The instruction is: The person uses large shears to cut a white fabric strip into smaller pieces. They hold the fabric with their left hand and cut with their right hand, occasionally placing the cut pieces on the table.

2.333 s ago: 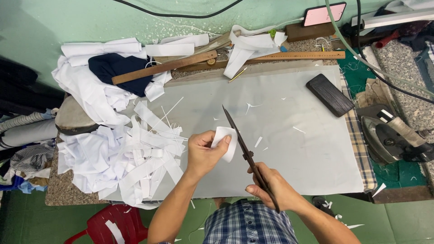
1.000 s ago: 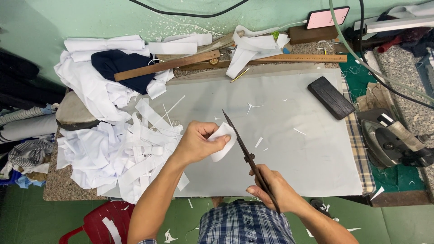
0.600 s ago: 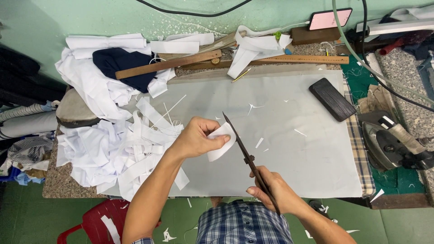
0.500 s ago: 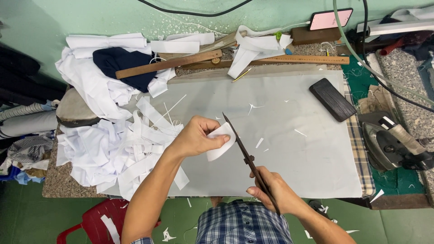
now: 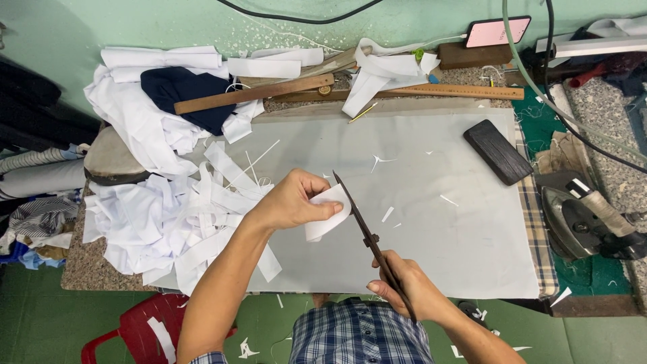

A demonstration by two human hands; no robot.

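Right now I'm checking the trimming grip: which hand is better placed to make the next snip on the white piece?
Right. The right hand grips the scissors, blades against the white fabric piece; the left hand only pinches that piece.

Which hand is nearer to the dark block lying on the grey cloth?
Right. The right hand, gripping the scissors, lies below-left of the dark block; the left hand is farther left.

Grey-covered table, white scraps, rulers, iron
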